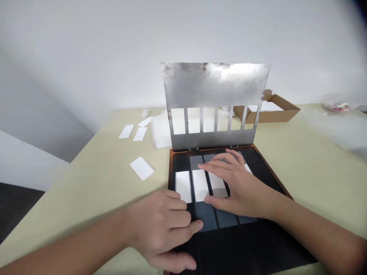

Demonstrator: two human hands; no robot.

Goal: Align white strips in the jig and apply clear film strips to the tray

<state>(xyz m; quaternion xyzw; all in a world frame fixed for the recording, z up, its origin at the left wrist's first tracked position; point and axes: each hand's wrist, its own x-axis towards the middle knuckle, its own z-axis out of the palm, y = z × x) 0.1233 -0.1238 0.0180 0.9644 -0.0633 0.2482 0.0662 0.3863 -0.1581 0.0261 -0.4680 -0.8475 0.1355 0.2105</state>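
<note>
A black board (220, 244) with dark grey strips and an orange-brown border lies on the table. Three white cards lie side by side across it: a left card (183, 187), a middle card (200, 186) and a right card (217, 185). My right hand (235, 183) arches over the board, its thumb and index fingertips at the near and far ends of the middle card. Part of another white piece (248, 168) shows behind that hand. My left hand (169, 229) rests at the board's left edge, loosely curled, thumb apart from the index finger, with nothing visible between them.
A hinged metal plate (215, 86) with a row of rectangular windows stands up at the board's far edge. Loose white cards (142, 168) lie to the left. Behind are a cardboard box (275, 112) and clear plastic (341, 118) on the pale yellow table (94, 175).
</note>
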